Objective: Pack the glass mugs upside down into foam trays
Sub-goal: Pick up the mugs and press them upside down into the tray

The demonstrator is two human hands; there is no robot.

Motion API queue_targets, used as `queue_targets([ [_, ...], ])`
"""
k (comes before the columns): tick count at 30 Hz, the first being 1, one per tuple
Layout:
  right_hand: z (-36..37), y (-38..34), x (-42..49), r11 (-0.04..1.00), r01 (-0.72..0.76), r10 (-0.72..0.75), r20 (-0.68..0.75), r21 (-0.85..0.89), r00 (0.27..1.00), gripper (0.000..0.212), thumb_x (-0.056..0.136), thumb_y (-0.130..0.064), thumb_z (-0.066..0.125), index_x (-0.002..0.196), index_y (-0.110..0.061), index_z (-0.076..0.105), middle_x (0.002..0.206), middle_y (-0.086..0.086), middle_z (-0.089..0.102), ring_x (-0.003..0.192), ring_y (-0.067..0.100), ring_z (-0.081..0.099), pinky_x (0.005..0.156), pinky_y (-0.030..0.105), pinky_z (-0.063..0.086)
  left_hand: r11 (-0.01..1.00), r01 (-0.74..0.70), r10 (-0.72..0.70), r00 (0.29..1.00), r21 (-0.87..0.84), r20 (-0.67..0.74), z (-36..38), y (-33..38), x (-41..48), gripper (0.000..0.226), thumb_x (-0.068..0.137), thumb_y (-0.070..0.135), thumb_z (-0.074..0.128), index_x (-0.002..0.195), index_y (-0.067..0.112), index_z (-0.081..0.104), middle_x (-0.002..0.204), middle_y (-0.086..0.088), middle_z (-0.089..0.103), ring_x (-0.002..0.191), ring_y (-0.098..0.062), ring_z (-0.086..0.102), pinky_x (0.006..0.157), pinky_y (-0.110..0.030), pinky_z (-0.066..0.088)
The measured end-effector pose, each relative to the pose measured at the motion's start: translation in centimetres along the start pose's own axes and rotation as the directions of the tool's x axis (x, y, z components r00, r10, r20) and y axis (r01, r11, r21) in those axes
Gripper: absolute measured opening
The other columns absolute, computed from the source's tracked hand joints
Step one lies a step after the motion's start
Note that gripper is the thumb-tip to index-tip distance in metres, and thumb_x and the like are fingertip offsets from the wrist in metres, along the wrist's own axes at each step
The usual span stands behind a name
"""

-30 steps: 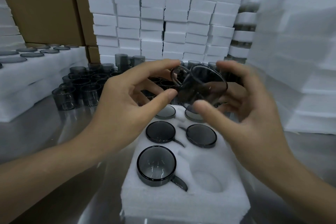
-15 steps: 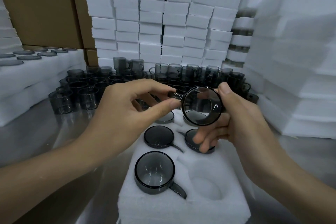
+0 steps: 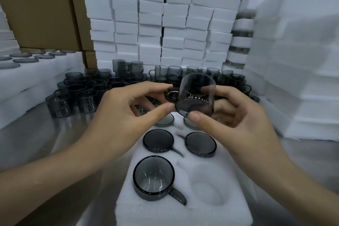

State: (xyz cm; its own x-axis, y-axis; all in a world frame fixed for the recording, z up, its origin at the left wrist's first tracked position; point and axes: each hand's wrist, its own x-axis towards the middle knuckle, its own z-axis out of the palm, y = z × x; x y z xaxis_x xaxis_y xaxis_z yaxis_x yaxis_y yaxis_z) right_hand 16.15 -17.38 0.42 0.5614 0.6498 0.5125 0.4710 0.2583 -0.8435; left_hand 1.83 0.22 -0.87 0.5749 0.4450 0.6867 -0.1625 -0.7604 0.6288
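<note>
Glass mug (image 3: pixel 195 95) held tilted above the foam tray's (image 3: pixel 165 214) far end, left hand (image 3: pixel 121 115) fingers pinching its handle, right hand (image 3: pixel 238 121) fingers gripping its body.

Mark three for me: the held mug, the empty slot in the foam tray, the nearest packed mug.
held mug (image 3: pixel 195 86), head view, on its glass side wall.
empty slot (image 3: pixel 207 193), head view, on the floor of the recess.
nearest packed mug (image 3: pixel 153 174), head view, on its upturned base.
</note>
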Motion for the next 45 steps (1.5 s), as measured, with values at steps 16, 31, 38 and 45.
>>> queue_targets([
  [16,-0.3,1.1,-0.5,0.795,0.465,-0.470,0.088,-0.389,0.878,0.053,0.076,-0.026,0.090,0.124,-0.027,0.069,0.125,-0.009,0.062,0.124,0.022,0.061,0.103,0.041,0.050,0.947,0.120,-0.012,0.940,-0.299,0.340,1.0,2.0,-1.1,0.034,0.103,0.041,0.059,0.132,0.030,0.073,0.118,0.008,0.080,0.092,0.000,0.074,0.071,-0.019,0.057],
  [31,-0.6,1.2,-0.3,0.883,0.442,-0.431,0.096,-0.161,0.897,0.088,0.075,-0.017,0.095,0.147,-0.040,0.050,0.128,-0.016,0.071,0.126,0.016,0.069,0.097,0.020,0.055,0.705,0.495,-0.316,0.860,-0.507,0.401,2.0,1.4,0.6,0.049,0.091,0.039,0.053,0.134,0.027,0.073,0.124,-0.013,0.078,0.109,-0.032,0.075,0.055,-0.028,0.057],
  [38,-0.5,1.5,-0.4,0.871,0.462,-0.449,0.111,-0.168,0.886,0.090,0.076,-0.014,0.093,0.151,-0.037,0.048,0.133,-0.019,0.069,0.131,0.011,0.066,0.108,0.031,0.054,0.761,0.409,-0.268,0.905,-0.503,0.330,2.1,1.2,-0.7,0.045,0.110,0.055,0.043,0.116,0.030,0.081,0.114,-0.005,0.080,0.094,-0.013,0.076,0.067,-0.025,0.060],
  [45,-0.6,0.9,-0.4,0.889,0.397,-0.351,0.216,-0.229,0.911,0.074,0.083,-0.043,0.087,0.148,-0.039,0.053,0.138,-0.015,0.067,0.134,0.013,0.062,0.108,0.032,0.051,0.832,0.320,-0.164,0.922,-0.452,0.351,2.1,1.3,-1.1,0.036,0.097,0.048,0.067,0.131,0.038,0.072,0.118,-0.001,0.080,0.105,-0.020,0.077,0.079,-0.034,0.060],
])
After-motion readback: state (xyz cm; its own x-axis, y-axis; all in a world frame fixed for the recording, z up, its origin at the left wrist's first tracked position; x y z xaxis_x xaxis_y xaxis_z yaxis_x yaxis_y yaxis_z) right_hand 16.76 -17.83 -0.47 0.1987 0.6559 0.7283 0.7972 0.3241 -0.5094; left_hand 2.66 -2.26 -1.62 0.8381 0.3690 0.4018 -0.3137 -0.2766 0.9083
